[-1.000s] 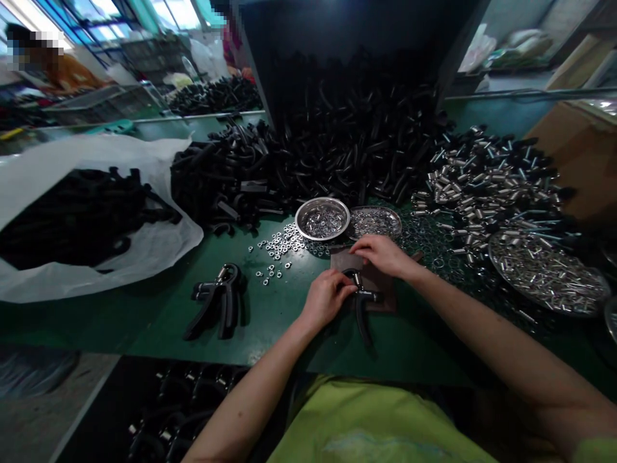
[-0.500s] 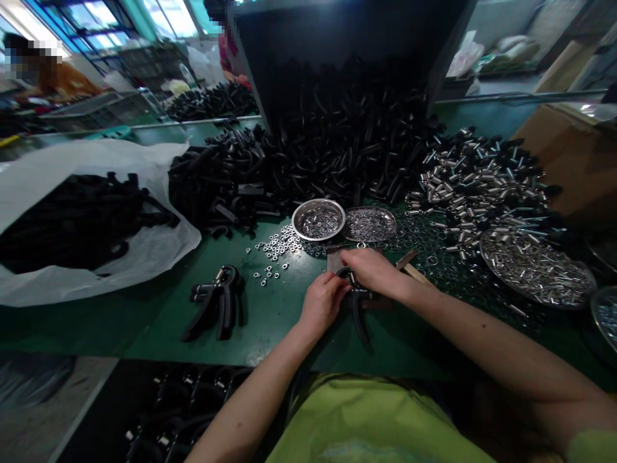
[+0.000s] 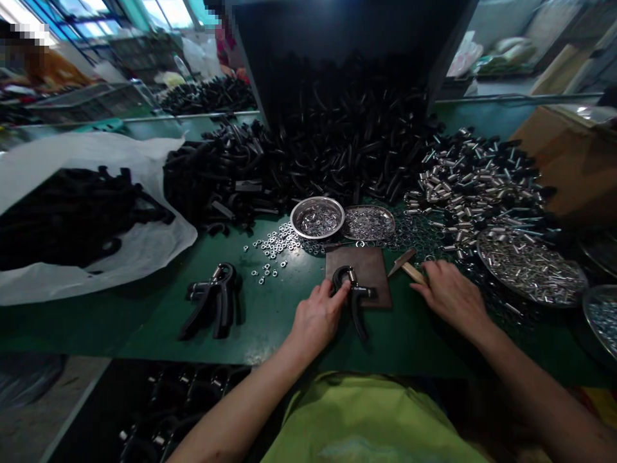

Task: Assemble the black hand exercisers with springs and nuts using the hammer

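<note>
My left hand (image 3: 315,315) pinches the black hand gripper (image 3: 354,294); my right hand (image 3: 450,299) lies spread just beside the small hammer (image 3: 413,272) (gripper lettering illegible).

My bare left hand (image 3: 315,315) sits just below centre, fingers curled closed, with my bare left forearm (image 3: 236,411) rising from the bottom edge. My bare right hand (image 3: 453,299) lies palm down, fingers loosely open, and my bare right forearm (image 3: 530,379) runs off the lower right corner.

Head-worn view, forward — down at hands (image 3: 315,319) (image 3: 450,297) (close)
</note>
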`<state>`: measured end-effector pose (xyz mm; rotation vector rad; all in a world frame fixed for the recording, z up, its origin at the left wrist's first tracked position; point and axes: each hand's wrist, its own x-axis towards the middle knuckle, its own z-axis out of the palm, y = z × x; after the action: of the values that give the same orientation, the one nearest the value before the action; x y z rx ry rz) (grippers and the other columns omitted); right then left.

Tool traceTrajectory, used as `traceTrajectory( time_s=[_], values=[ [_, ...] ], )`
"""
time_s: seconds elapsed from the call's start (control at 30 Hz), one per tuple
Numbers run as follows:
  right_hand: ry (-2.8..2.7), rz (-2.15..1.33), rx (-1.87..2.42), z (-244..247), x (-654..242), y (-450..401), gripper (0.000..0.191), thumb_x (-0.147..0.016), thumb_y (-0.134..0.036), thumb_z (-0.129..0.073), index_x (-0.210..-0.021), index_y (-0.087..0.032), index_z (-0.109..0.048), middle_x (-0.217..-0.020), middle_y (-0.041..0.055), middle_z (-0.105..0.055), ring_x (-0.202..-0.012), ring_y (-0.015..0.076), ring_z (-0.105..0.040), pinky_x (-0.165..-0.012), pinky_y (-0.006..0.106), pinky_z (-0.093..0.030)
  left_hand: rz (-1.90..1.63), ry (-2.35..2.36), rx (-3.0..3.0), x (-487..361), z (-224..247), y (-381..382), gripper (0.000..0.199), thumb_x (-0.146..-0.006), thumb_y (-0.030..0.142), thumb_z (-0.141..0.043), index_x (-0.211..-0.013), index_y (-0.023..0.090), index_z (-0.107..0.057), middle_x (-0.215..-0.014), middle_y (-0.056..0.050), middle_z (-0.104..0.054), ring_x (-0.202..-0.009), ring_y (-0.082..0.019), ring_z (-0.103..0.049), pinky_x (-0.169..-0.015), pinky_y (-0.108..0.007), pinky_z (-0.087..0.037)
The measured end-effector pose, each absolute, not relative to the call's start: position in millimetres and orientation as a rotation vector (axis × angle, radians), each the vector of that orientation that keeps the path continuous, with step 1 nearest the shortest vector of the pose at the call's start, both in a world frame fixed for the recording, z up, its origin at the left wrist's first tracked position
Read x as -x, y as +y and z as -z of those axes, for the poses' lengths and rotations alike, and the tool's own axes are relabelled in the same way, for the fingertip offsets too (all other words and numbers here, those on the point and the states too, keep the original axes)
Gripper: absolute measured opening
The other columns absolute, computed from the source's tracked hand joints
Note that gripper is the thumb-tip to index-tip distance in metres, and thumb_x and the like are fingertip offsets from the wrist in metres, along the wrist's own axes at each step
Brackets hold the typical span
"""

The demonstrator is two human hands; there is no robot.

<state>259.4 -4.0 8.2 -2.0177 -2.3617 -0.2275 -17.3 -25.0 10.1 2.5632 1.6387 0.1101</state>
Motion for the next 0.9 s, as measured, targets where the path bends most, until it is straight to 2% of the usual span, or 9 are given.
traceTrajectory(
  time_s=[0.13, 0.23, 0.3, 0.4, 0.57, 0.67, 0.77, 0.83, 0.9],
  values=[
    [-2.313, 0.151, 2.269, 2, -281, -19, 0.021, -0.090, -0.035, -0.045, -0.088, -0.016, -0.053, -0.084, 0.0095, -0.060, -0.080, 0.0235, -0.059, -0.063, 0.032, -0.042, 0.010, 1.616, -2.534, 15, -8, -27, 0.053, -0.090, 0.016, -0.037, -0.141, 0.026, -0.029, -0.108, -0.010, -0.053, -0.084, -0.019, -0.054, -0.065, -0.027, -0.049],
    [-2.249, 0.091, 2.201, -11, -273, -15, 0.027, -0.093, -0.031, -0.038, -0.109, -0.016, -0.053, -0.097, 0.0110, -0.064, -0.083, 0.0241, -0.062, -0.064, 0.033, -0.044, 0.019, 1.564, -2.543, 14, -6, -27, 0.055, -0.089, 0.012, -0.037, -0.142, 0.022, -0.028, -0.107, -0.010, -0.053, -0.088, -0.020, -0.054, -0.069, -0.029, -0.050],
    [-2.184, -0.044, 2.045, -26, -260, -12, 0.036, -0.094, -0.031, -0.034, -0.126, -0.020, -0.046, -0.112, 0.0105, -0.063, -0.090, 0.0241, -0.063, -0.070, 0.034, -0.047, 0.004, 1.550, -2.549, 14, -5, -27, 0.056, -0.088, 0.011, -0.037, -0.142, 0.021, -0.028, -0.107, -0.010, -0.053, -0.088, -0.020, -0.054, -0.071, -0.030, -0.050],
    [-2.068, -0.365, 1.764, -45, -234, -9, 0.042, -0.095, -0.029, -0.028, -0.135, -0.021, -0.038, -0.120, 0.0091, -0.062, -0.098, 0.0220, -0.063, -0.079, 0.033, -0.048, -0.012, 1.564, -2.546, 14, -5, -28, 0.056, -0.088, 0.010, -0.037, -0.142, 0.021, -0.028, -0.106, -0.010, -0.053, -0.088, -0.020, -0.053, -0.072, -0.029, -0.050],
    [-2.055, -0.811, 1.582, -39, -205, -7, 0.037, -0.092, -0.029, -0.034, -0.124, -0.020, -0.051, -0.107, 0.0089, -0.067, -0.093, 0.0214, -0.064, -0.077, 0.032, -0.048, -0.086, 1.571, -2.540, 14, -5, -27, 0.053, -0.088, 0.011, -0.037, -0.140, 0.021, -0.033, -0.105, -0.010, -0.054, -0.087, -0.020, -0.054, -0.070, -0.030, -0.050],
    [-1.788, -1.035, 1.656, -31, -214, -19, 0.039, -0.092, -0.039, -0.034, -0.121, -0.021, -0.053, -0.082, 0.0048, -0.066, -0.072, 0.0171, -0.062, -0.061, 0.027, -0.047, -0.244, 1.567, -2.470, 18, 0, -27, 0.050, -0.088, 0.015, -0.042, -0.137, 0.023, -0.036, -0.103, -0.008, -0.056, -0.084, -0.019, -0.055, -0.073, -0.030, -0.050],
    [-1.318, -1.246, 1.742, -26, -229, -46, 0.050, -0.089, -0.054, -0.034, -0.126, -0.022, -0.046, -0.063, -0.0034, -0.053, -0.044, 0.0102, -0.046, -0.039, 0.021, -0.033, -0.474, 1.627, -2.299, 22, 7, -28, 0.041, -0.087, 0.023, -0.048, -0.128, 0.017, -0.044, -0.100, -0.008, -0.058, -0.087, -0.018, -0.057, -0.078, -0.030, -0.049],
    [-1.139, -1.320, 1.794, -22, -233, -63, 0.055, -0.086, -0.058, -0.036, -0.128, -0.022, -0.044, -0.061, -0.0051, -0.049, -0.040, 0.0086, -0.040, -0.036, 0.020, -0.028, -0.538, 1.686, -2.219, 22, 11, -28, 0.031, -0.087, 0.026, -0.050, -0.115, 0.014, -0.052, -0.096, -0.008, -0.060, -0.086, -0.019, -0.058, -0.078, -0.029, -0.049],
    [-1.177, -1.329, 1.831, -20, -230, -74, 0.054, -0.087, -0.056, -0.036, -0.126, -0.020, -0.047, -0.060, -0.0043, -0.049, -0.042, 0.0095, -0.043, -0.037, 0.020, -0.030, -0.514, 1.723, -2.207, 21, 13, -28, 0.023, -0.087, 0.026, -0.049, -0.105, 0.015, -0.057, -0.091, -0.007, -0.059, -0.081, -0.018, -0.058, -0.075, -0.029, -0.049]
  ],
)
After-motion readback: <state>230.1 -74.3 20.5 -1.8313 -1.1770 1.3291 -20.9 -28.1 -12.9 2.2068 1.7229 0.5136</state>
